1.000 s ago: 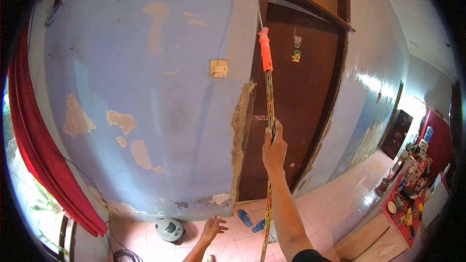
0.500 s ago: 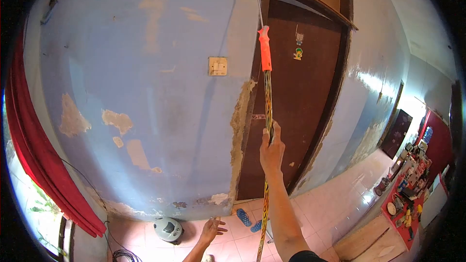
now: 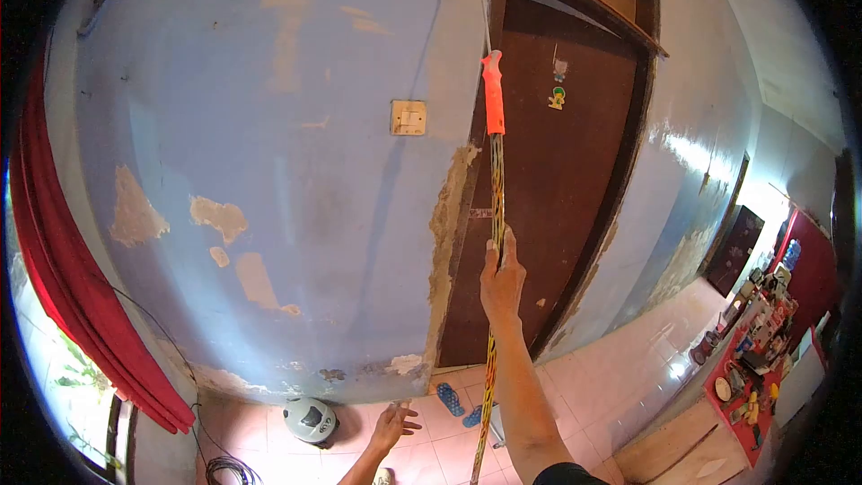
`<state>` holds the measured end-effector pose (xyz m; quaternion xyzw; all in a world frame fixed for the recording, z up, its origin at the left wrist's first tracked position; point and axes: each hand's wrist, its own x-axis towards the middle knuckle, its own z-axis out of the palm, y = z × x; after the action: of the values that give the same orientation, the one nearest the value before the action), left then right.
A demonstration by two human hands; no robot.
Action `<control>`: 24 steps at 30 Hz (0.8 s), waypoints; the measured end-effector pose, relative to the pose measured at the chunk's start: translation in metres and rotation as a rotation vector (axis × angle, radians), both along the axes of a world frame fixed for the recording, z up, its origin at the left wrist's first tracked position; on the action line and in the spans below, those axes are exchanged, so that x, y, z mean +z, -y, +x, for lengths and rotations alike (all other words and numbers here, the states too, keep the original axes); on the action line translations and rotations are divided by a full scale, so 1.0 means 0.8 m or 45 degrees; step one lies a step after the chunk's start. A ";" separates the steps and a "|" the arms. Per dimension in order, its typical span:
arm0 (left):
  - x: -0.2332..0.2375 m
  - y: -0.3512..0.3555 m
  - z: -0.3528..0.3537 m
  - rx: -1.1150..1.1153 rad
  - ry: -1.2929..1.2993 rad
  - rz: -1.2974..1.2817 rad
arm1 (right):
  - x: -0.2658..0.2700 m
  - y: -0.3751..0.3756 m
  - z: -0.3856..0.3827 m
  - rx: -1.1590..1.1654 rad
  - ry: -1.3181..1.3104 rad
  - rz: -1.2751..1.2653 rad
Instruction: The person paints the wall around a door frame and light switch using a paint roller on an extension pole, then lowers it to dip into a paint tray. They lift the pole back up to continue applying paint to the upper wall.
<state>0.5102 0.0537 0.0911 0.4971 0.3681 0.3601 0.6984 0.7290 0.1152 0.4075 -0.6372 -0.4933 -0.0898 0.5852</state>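
Observation:
My right hand is wrapped round a long paint roller pole, patterned yellow and black. The pole stands nearly upright before the brown door. At its top sits an orange roller handle, from which a thin metal rod runs up along the door frame; the roller head itself is out of view. Low in the view, my left hand is held away from the pole with its fingers apart and nothing in them.
A blue wall with peeling patches and a light switch is on the left. On the floor are a helmet, blue sandals and a coiled cable. A red curtain hangs left; a cluttered red table stands right.
The view has shifted very slightly. My right hand keeps its grip on the pole, and my left hand stays nearly in place with fingers apart.

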 end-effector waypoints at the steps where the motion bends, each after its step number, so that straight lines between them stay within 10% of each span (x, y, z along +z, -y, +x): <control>1: 0.007 0.001 0.002 -0.012 -0.035 -0.020 | -0.006 0.001 -0.001 0.019 -0.006 0.019; 24: -0.024 -0.006 0.009 0.016 -0.002 -0.009 | 0.016 -0.012 0.012 0.051 -0.033 0.050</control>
<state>0.5176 0.0584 0.0716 0.4927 0.3730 0.3626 0.6976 0.7382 0.1251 0.4204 -0.6166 -0.4966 -0.0794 0.6056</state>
